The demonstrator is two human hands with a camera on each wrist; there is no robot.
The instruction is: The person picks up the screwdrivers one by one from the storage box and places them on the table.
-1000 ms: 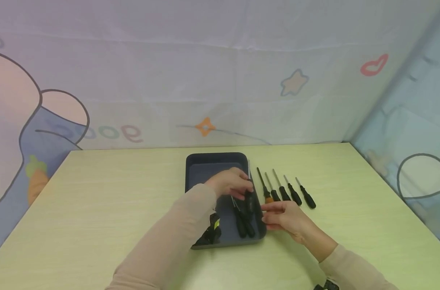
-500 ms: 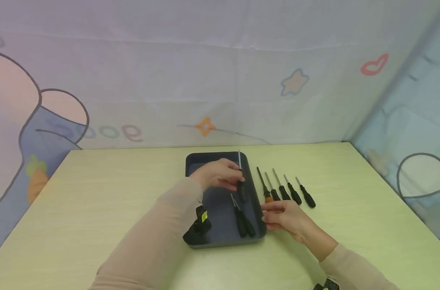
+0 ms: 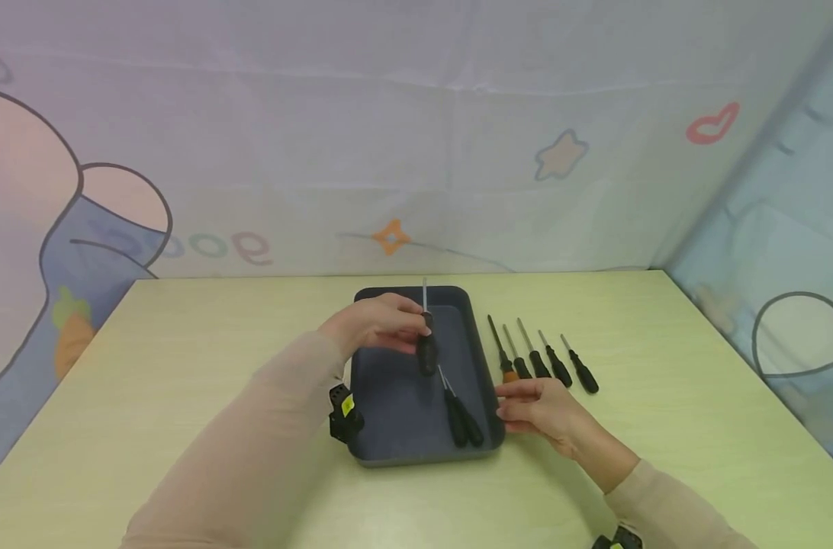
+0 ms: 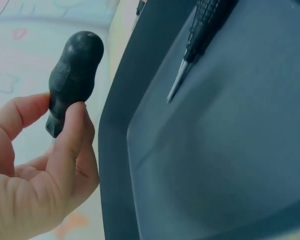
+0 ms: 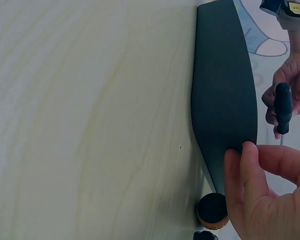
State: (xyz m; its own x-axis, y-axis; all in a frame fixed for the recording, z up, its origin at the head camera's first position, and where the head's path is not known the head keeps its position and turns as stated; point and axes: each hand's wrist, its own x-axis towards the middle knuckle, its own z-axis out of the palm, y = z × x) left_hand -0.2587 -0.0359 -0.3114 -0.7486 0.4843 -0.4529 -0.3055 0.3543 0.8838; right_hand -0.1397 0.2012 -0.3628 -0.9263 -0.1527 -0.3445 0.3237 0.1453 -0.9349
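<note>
My left hand (image 3: 382, 322) pinches a black-handled screwdriver (image 3: 426, 352) over the tray, its shaft pointing away from me. Thumb and fingertips meet at the narrow part of its handle (image 4: 75, 70) in the left wrist view; the shaft is mostly hidden there. Two more black screwdrivers (image 3: 458, 419) lie inside the dark grey tray (image 3: 481, 351), close together near its front right corner. At the tray's right side, my right hand (image 3: 543, 412) holds the rim; the right wrist view shows its fingertips (image 5: 233, 162) against the outer wall.
Right of the tray several screwdrivers (image 3: 557, 370) lie in a row on the light wooden table (image 3: 217, 381). One has an orange part on its handle (image 3: 509, 377), just beyond my right hand. A printed cloth (image 3: 320, 152) hangs behind the table.
My left hand has carried the screwdriver leftward and slightly away from me, from the tray's right side toward its middle. The right hand has stayed at the rim.
</note>
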